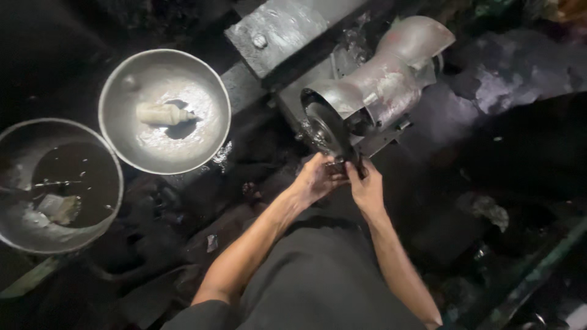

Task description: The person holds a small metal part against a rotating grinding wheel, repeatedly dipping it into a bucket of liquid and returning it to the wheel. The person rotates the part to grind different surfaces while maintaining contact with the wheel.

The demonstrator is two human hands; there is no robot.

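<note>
A grinding machine (373, 85) with a dark round wheel (325, 128) under a curved metal guard stands in front of me. My left hand (315, 179) and my right hand (367, 186) meet just below the wheel. Together they pinch a small dark piece (340, 166) against the wheel's lower edge. The piece is mostly hidden by my fingers, so its shape is unclear.
A shallow metal bowl (125, 85) at the left holds a pale lump in wet residue. A second metal bowl (12, 146) at the far left holds dark liquid and scraps. A grey metal block (275, 30) lies behind the machine. Dark, wet clutter surrounds everything.
</note>
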